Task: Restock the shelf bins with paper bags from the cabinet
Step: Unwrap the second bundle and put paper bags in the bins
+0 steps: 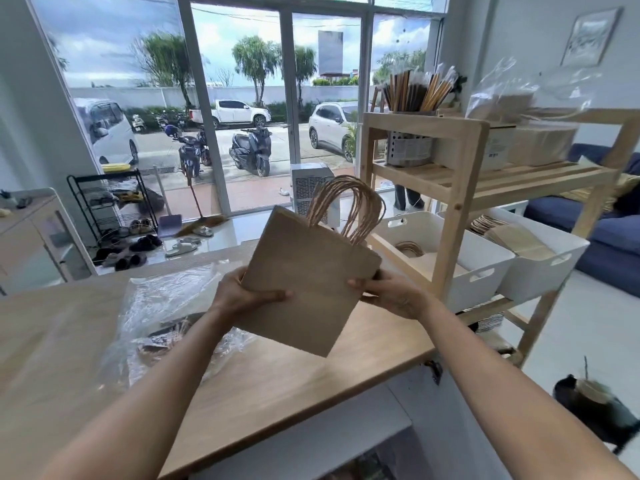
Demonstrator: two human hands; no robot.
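At the far left the wooden counter (311,386) carried a crumpled sheet of clear plastic wrap (162,306) lying flat on its top. Over that wrap the left forearm reached forward and up from the lower left, and the left hand (242,294) gripped the left edge of a stack of brown paper bags (304,282), thumb laid across the front face and fingers hidden behind. The stack was held above the counter, clear of it, tilted so that its top leaned to the right, with the twisted paper handles (349,209) standing up from the top edge. The right forearm came in from the lower right, and the right hand (388,294) clasped the stack's right edge, fingers curled over the front. Just beyond the right hand stood the wooden shelf (457,188), its middle level holding two white bins side by side: the left bin (460,268) held a few bags low inside, and the right bin (540,271) held a fuller pile of brown bags.
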